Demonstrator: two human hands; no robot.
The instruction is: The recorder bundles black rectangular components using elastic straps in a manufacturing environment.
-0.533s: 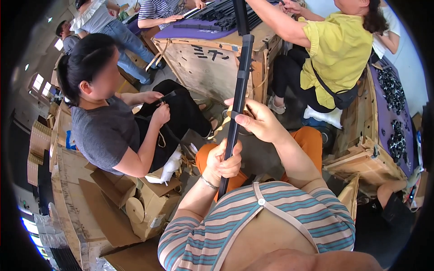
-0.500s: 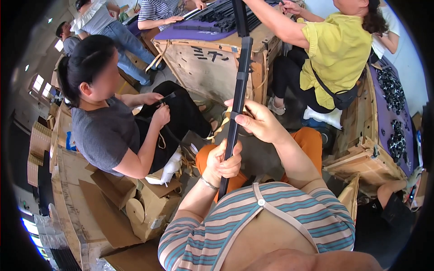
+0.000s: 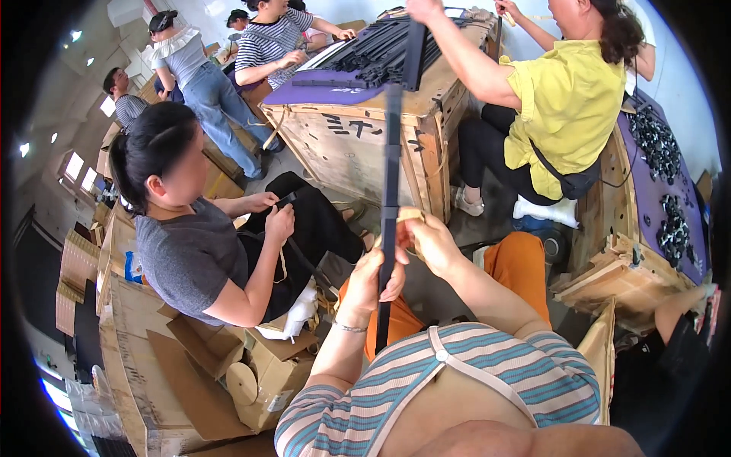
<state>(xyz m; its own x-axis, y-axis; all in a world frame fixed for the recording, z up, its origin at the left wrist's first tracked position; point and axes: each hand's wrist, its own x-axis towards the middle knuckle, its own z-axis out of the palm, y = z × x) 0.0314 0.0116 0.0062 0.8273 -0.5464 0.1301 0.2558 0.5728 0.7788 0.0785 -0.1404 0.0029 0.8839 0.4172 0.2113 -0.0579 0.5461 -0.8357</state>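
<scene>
In front of my chest stands a long black bar point(image 3: 391, 167), nearly upright and slightly blurred toward its top. My left hand point(image 3: 371, 280) is closed around its lower part. Just right of the bar, my right hand point(image 3: 432, 242) has its fingers bent together on a yellowish strip point(image 3: 411, 215); the bar hides part of the fingertips. Beyond the bar's upper end, a dark bar point(image 3: 414, 57) is under a co-worker's raised hand point(image 3: 425, 9); I cannot tell whether the two bars join.
A wooden crate point(image 3: 343, 145) ahead bears a purple mat with many black bars. Another crate point(image 3: 620, 274) at right carries small black parts. Co-workers in grey point(image 3: 194, 263) and yellow point(image 3: 567, 107) sit close. Open cardboard boxes point(image 3: 266, 381) lie at lower left.
My right hand has come off the bar's face and sits beside it with the yellowish strip. My left hand stays around the bar, which now stands more upright. The view has shifted.
</scene>
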